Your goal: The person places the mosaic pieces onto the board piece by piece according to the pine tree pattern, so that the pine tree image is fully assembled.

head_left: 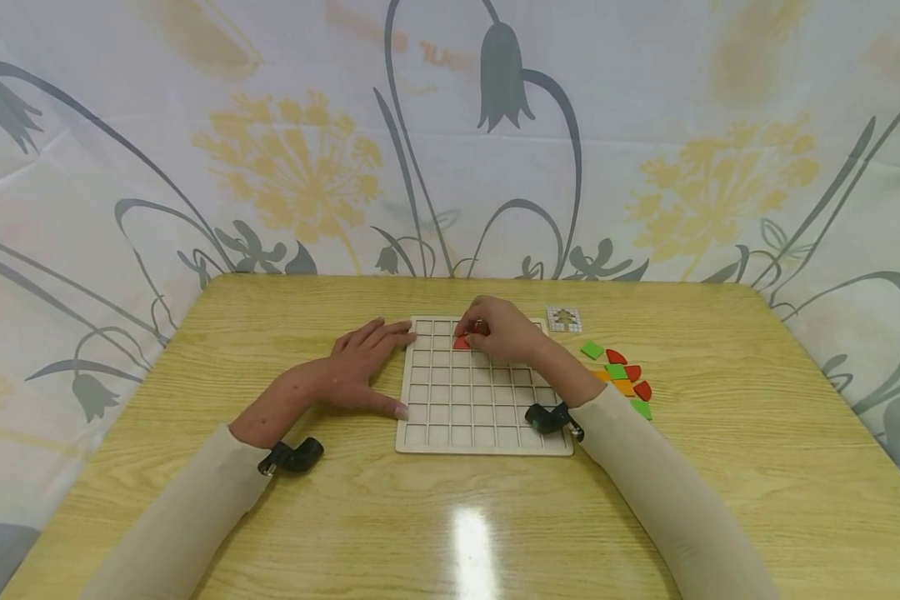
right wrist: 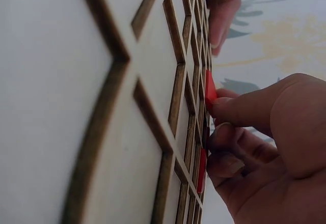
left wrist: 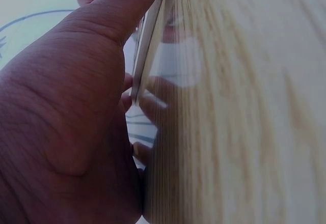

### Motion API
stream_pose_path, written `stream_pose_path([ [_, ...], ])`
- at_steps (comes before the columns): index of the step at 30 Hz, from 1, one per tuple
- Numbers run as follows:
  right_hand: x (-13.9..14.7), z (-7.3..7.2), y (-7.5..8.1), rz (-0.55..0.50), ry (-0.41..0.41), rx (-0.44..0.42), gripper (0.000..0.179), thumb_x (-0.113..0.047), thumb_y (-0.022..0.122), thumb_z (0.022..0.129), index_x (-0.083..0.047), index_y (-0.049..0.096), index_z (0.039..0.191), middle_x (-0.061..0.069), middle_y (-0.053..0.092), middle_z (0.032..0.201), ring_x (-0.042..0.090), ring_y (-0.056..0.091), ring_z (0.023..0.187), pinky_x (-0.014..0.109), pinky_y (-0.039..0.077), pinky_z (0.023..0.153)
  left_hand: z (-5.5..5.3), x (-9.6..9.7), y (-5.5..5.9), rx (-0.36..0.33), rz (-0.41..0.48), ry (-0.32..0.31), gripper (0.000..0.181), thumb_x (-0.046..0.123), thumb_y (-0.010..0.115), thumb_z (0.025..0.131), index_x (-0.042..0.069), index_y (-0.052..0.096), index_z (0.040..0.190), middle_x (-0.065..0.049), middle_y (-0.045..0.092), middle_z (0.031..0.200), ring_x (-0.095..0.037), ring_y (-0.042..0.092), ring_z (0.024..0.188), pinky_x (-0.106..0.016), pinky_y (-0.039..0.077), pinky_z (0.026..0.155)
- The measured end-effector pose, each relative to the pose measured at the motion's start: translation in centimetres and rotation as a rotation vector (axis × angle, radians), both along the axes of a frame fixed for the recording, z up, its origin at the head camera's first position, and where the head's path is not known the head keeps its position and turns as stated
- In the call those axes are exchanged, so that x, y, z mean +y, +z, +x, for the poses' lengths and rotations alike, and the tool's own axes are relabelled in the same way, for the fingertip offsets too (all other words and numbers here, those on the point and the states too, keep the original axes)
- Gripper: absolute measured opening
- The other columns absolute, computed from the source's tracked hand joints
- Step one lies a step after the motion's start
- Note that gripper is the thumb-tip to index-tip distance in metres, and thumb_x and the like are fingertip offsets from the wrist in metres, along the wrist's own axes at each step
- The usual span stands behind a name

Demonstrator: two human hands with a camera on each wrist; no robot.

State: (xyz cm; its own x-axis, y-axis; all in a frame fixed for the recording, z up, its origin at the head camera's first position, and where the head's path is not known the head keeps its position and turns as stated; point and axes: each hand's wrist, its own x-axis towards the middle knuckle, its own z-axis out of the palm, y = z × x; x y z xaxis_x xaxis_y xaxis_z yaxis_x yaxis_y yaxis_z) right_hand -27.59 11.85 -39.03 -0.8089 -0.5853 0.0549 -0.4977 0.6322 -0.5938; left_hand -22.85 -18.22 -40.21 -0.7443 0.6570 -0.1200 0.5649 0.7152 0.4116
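The right hand (head_left: pixel 498 329) is over the upper part of a pale gridded board (head_left: pixel 427 413). Its thumb and fingers pinch a red quarter-round tile (head_left: pixel 461 342) at a cell in the upper rows. In the right wrist view the thumb tip lies against that red tile (right wrist: pixel 209 89). A second red tile (right wrist: pixel 201 170) sits in the grid, beneath the curled fingers. The left hand (head_left: pixel 352 371) rests at the board's left edge with fingers spread, its fingertips and thumb on the rim. The left wrist view has this hand (left wrist: pixel 66 102) beside the board's side (left wrist: pixel 146 46).
Several red, green and orange tiles (head_left: pixel 624 387) lie right of the board, partly behind the right forearm. A small pattern card (head_left: pixel 564 319) is near the board's upper right corner. Both wrists wear black camera mounts. The wooden table (head_left: pixel 375 525) ends at a flowered cloth backdrop.
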Motion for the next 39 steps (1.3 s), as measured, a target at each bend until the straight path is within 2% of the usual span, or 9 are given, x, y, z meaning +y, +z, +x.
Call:
stream_pose_path([
  [6,0.1,-0.1,-0.2,0.015,0.027,0.04,0.021,-0.003,0.064,0.103,-0.01,0.082,0.111,0.007,0.066,0.109,0.02,0.057,0.081,0.039,0.049,0.079,0.0,0.1,0.2,0.0,-0.002,0.0,0.112,0.065,0.08,0.086,0.018,0.024,0.17,-0.005,0.009,0.179,-0.043,-0.001,0.163,-0.07,0.012,0.121],
  [17,0.3,0.0,0.2,0.011,0.052,0.054,0.024,-0.002,0.062,0.102,-0.009,0.082,0.112,0.008,0.068,0.111,0.022,0.061,0.088,0.041,0.052,0.082,0.0,0.2,0.3,0.008,-0.008,-0.003,0.113,0.064,0.081,0.086,0.017,0.023,0.171,-0.006,0.009,0.179,-0.043,-0.002,0.163,-0.071,0.012,0.121],
  [23,1.2,0.4,0.5,-0.004,0.023,0.065,0.021,-0.006,0.067,0.103,-0.008,0.079,0.119,0.006,0.068,0.11,0.019,0.059,0.083,0.04,0.051,0.078,-0.1,0.1,0.1,0.016,0.001,-0.011,0.111,0.064,0.081,0.087,0.016,0.024,0.17,-0.007,0.01,0.178,-0.045,-0.001,0.162,-0.072,0.013,0.12],
  [30,3.0,1.1,0.5,-0.067,0.021,0.05,0.016,-0.006,0.067,0.102,-0.007,0.079,0.113,0.004,0.071,0.105,0.016,0.062,0.078,0.038,0.052,0.075,0.0,0.0,0.0,0.017,0.024,-0.009,0.11,0.062,0.081,0.087,0.015,0.026,0.169,-0.008,0.012,0.178,-0.046,0.001,0.162,-0.073,0.013,0.12],
  [39,5.5,2.0,0.9,-0.097,-0.034,0.028,0.015,-0.006,0.065,0.104,-0.004,0.077,0.112,0.006,0.072,0.1,0.019,0.063,0.081,0.04,0.053,0.077,0.1,0.1,0.0,0.017,0.01,-0.005,0.111,0.063,0.081,0.086,0.016,0.025,0.17,-0.007,0.011,0.178,-0.045,0.001,0.162,-0.072,0.013,0.12],
])
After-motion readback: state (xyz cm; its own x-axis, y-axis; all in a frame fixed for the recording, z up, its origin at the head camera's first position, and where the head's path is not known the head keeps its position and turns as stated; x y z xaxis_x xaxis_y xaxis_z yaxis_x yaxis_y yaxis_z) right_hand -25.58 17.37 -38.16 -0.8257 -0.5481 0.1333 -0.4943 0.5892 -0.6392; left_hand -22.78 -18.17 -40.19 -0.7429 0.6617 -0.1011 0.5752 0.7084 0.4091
